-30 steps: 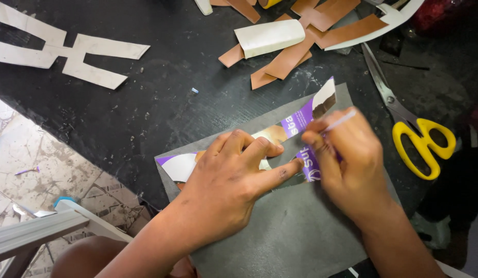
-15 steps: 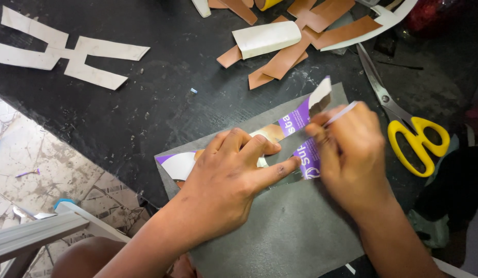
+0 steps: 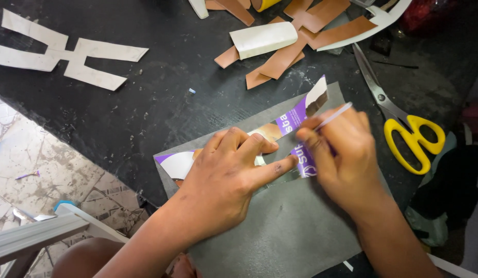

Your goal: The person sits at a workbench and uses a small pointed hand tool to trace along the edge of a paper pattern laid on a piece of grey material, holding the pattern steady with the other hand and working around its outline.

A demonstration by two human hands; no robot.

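My left hand (image 3: 229, 174) lies flat, fingers spread, pressing a purple and white printed card template (image 3: 295, 116) down onto a grey sheet (image 3: 280, 231) on the black table (image 3: 146, 92). My right hand (image 3: 342, 159) grips a thin white pen (image 3: 334, 116) with its tip down at the template's edge, just beyond my left index fingertip. The template's middle is hidden under my left hand; its ends show at the upper right and at the left.
Yellow-handled scissors (image 3: 403, 128) lie to the right. Brown cut strips (image 3: 301, 36) and a curled white piece (image 3: 262, 38) sit at the top. A white cut-out shape (image 3: 69, 56) lies at top left. A tiled floor (image 3: 33, 170) shows beyond the table edge at left.
My right hand with the pen has shifted slightly along the template's edge. My left hand stays pressed in the same spot.
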